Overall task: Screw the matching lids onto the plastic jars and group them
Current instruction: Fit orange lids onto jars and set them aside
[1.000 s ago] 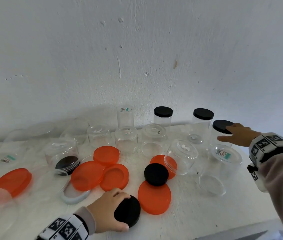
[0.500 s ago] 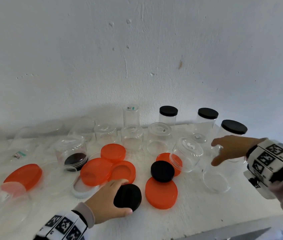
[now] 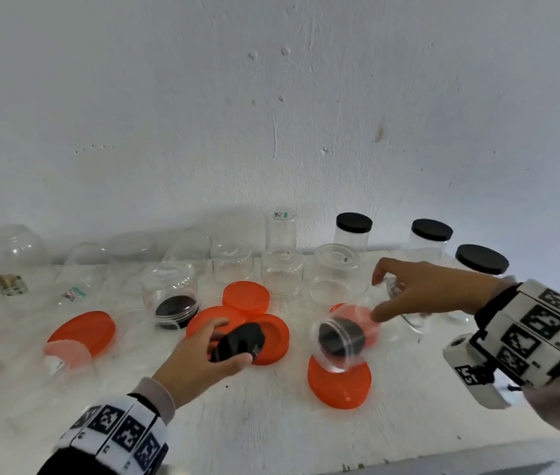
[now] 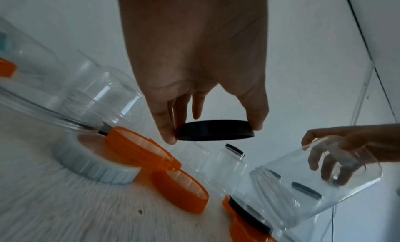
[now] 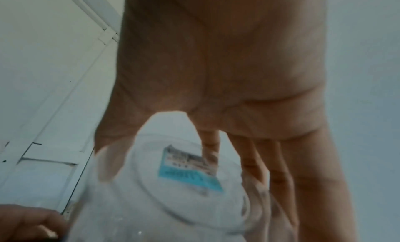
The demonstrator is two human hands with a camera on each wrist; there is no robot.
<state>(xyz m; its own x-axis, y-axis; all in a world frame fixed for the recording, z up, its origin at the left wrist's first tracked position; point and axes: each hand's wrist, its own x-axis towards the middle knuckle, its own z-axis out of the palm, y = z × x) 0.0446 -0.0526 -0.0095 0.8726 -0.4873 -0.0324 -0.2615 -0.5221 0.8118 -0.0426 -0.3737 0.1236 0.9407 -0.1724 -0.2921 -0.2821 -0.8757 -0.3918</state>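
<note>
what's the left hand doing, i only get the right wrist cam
Observer: The left hand pinches a black lid by its rim, clear of the table.
Operator: is my jar upright
Observer: No. The clear jar in the right hand is tilted, with its mouth toward the left hand.
Operator: any jars capped yet
Observer: Yes, three capped jars with black lids stand at the back right.

Black lid [image 4: 214,130] lifted off counter, level, pinched at rim. Clear jar [image 4: 314,185] tilted, mouth toward lid, gripped at base; sticker [image 5: 190,170] on bottom. Three black-lidded jars [image 3: 354,231] upright at back right; orange lids [image 3: 339,385] loose.
</note>
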